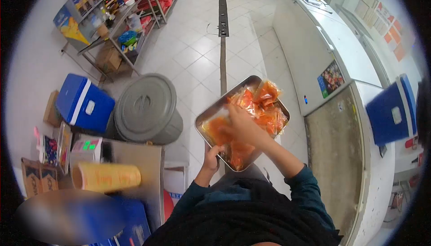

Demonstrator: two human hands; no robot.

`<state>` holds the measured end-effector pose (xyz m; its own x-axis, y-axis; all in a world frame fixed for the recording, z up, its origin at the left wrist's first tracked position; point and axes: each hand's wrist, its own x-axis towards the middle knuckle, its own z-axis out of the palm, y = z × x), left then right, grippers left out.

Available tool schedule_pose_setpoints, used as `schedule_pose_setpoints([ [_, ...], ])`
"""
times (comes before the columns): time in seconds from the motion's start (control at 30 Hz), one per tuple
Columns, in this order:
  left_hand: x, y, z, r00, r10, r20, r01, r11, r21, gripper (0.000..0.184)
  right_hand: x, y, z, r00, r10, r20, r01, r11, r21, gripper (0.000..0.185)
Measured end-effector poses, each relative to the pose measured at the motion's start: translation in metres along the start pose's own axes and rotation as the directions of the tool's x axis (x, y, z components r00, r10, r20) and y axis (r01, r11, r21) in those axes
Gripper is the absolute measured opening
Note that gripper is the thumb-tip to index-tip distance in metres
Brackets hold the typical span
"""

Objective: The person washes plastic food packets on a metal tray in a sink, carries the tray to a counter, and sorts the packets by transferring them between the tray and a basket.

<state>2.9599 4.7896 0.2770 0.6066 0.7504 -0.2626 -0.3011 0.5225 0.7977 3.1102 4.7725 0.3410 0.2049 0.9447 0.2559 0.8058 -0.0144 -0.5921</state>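
A metal tray [201, 115] is held out in front of my body, above the floor. Inside it are several clear plastic bags [268, 92] of orange-red food, piled towards the far and right sides. My left hand [213, 157] grips the tray's near left edge, thumb over the rim. My right hand [240, 124] reaches across the tray among the bags, near a flatter orange bag [218, 129]. Motion smears its fingers, so I cannot make out whether they hold a bag.
A lidded grey bin [146, 107] and a blue cooler box [85, 102] stand on the left. Nearer is a metal table [150, 165] with a yellow film roll [107, 176] and a scale [87, 149]. White chest freezers [296, 44] line the right, with another blue cooler [391, 111].
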Motion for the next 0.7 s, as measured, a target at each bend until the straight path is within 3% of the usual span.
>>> schedule_pose_setpoints([
  [0.03,0.032,0.006,0.004,1.0,0.009,-0.003,-0.009,0.998,-0.062,0.049,0.027,0.014,0.007,0.999,-0.03,0.032,0.034,0.99,-0.134,0.056],
  [0.13,0.125,0.029,-0.004,0.999,-0.041,0.036,0.044,0.994,-0.101,0.047,0.115,0.037,0.004,0.969,-0.111,0.219,0.099,0.993,0.063,0.062],
  [0.17,0.153,0.037,-0.004,1.0,-0.023,0.0,0.023,0.994,-0.11,0.04,0.145,0.054,0.007,0.967,-0.206,0.152,0.209,0.978,-0.001,0.054],
  [0.27,0.234,0.079,-0.008,0.997,-0.041,-0.067,0.034,0.995,-0.09,0.029,0.252,0.096,-0.007,0.998,-0.018,-0.055,0.005,0.972,-0.234,0.047],
  [0.33,0.292,0.097,-0.011,0.992,-0.117,-0.053,0.113,0.992,-0.063,0.029,0.314,0.134,-0.023,0.997,-0.053,-0.065,0.019,0.899,-0.437,0.044],
  [0.37,0.32,0.108,-0.011,0.994,-0.098,-0.05,0.096,0.994,-0.046,0.036,0.346,0.15,-0.027,0.995,-0.078,-0.061,0.033,0.838,-0.545,0.042],
  [0.47,0.416,0.125,-0.003,1.0,0.01,-0.028,-0.014,0.989,-0.15,0.042,0.446,0.209,-0.01,0.989,-0.102,0.108,0.147,0.777,-0.612,0.041],
  [0.57,0.513,0.142,0.003,0.991,0.083,-0.103,-0.089,0.995,-0.051,0.05,0.543,0.277,0.011,0.972,-0.189,0.139,0.235,0.77,-0.593,0.037],
  [0.63,0.579,0.161,0.01,0.985,0.121,-0.12,-0.131,0.989,-0.074,0.056,0.6,0.283,-0.012,0.973,-0.125,0.193,0.167,0.961,-0.221,0.039],
  [0.7,0.643,0.194,0.015,0.983,0.138,-0.117,-0.148,0.986,-0.079,0.056,0.667,0.296,-0.027,0.979,-0.091,0.181,0.064,0.987,0.149,0.037],
])
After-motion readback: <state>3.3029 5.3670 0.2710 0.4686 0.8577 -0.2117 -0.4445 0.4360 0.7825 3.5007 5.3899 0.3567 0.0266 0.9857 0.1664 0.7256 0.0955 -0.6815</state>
